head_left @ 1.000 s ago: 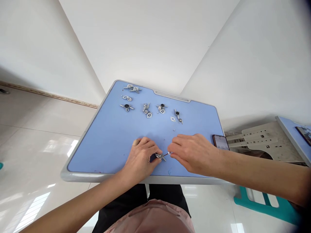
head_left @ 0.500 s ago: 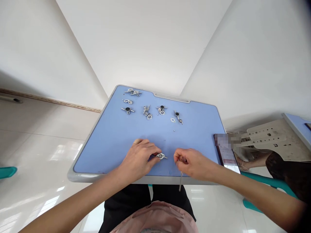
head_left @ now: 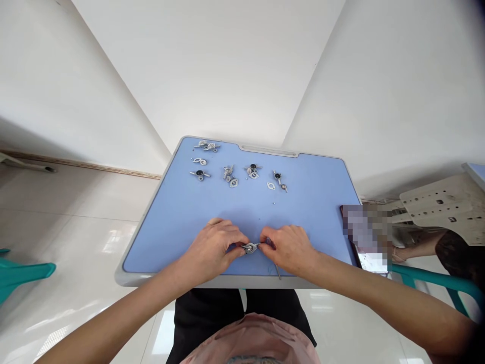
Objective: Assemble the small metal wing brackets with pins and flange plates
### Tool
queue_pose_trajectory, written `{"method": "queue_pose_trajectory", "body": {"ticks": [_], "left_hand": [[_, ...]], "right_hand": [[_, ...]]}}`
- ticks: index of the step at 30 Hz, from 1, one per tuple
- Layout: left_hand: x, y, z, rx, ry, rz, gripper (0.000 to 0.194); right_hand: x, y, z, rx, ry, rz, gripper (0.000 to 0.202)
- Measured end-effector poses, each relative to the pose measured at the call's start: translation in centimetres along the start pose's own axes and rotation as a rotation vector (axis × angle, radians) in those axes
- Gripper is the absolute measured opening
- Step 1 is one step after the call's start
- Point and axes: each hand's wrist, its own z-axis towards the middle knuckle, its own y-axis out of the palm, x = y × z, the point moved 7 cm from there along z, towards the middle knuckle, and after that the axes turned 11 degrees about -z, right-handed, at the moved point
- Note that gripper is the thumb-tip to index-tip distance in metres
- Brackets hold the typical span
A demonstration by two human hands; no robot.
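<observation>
Near the front edge of the blue table, my left hand (head_left: 222, 243) pinches one end of a small silver metal part (head_left: 250, 247). The thumb and fingertips of my right hand (head_left: 284, 246) close on the part's other end. A thin metal rod (head_left: 278, 271) sticks out below my right hand; its upper end is hidden by the palm. Farther back lie a metal part with a black round centre (head_left: 199, 173), a similar one (head_left: 253, 166), a flat oval plate (head_left: 271, 186) and a cluster of metal pieces (head_left: 228, 173).
The blue table (head_left: 182, 212) has a grey rim. A phone (head_left: 371, 261), partly blurred out, lies at its right edge. White walls stand behind. A teal stool (head_left: 26, 275) is at the left, and another person's leg (head_left: 420, 246) shows at the right.
My right hand has moved left and now meets the metal part, its rod now lower-angled beside the palm. My left hand keeps its pinch. The whole view has shifted slightly.
</observation>
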Motion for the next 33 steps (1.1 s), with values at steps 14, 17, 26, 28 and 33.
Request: {"method": "queue_pose_trajectory", "body": {"ticks": [14,17,26,28,33], "left_hand": [[1.4,0.8,-1.4,0.202,0.014,0.159,0.009],[1.5,0.9,-1.6,0.248,0.011,0.165,0.007],[1.6,0.8,-1.5,0.309,0.010,0.175,0.005],[1.6,0.9,-1.4,0.317,0.010,0.178,0.005],[1.5,0.8,-1.5,0.359,0.005,0.166,0.005]], "right_hand": [[-1.7,-0.2,-0.7,0.173,-0.137,-0.093,0.015],[-2.0,-0.3,-0.6,0.177,-0.140,-0.153,0.016],[-3.1,-1.0,-0.6,0.154,-0.173,-0.284,0.019],[-3.3,-1.0,-0.5,0.154,-0.171,-0.309,0.018],[-2.4,-1.1,-0.7,0.164,-0.115,-0.256,0.022]]}}
